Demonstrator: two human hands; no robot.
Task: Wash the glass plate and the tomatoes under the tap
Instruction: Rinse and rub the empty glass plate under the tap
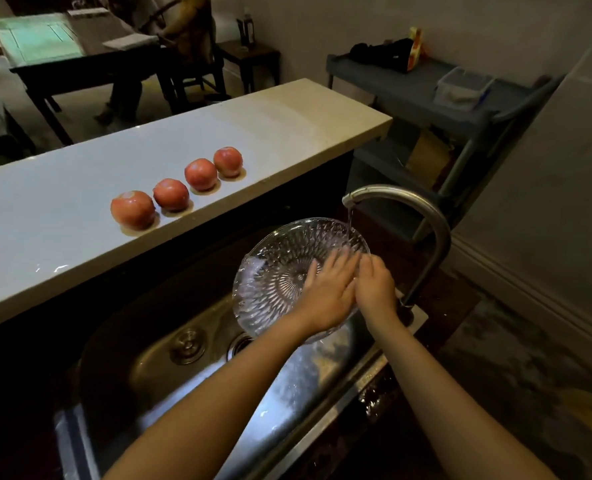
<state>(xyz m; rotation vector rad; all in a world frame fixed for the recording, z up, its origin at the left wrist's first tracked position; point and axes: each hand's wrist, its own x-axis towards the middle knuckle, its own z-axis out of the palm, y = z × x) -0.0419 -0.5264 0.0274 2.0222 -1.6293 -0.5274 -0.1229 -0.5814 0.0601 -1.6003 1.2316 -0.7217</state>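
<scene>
A cut-glass plate [273, 271] is tilted over the steel sink [190, 368], under a thin stream from the curved tap [405, 206]. My left hand [329, 289] lies flat on the plate's inner face, fingers spread toward the right rim. My right hand [374, 285] grips the plate's right edge, fingers curled round the rim beside the left hand. Several red tomatoes [170, 194] stand in a diagonal row on the white counter [62, 209] behind the sink, apart from both hands.
A dark ledge runs between counter and sink. The sink's drain [187, 344] sits at the left of the basin. A grey trolley [436, 95] with a plastic box stands behind the tap. A dark table and chair with a seated person are further back.
</scene>
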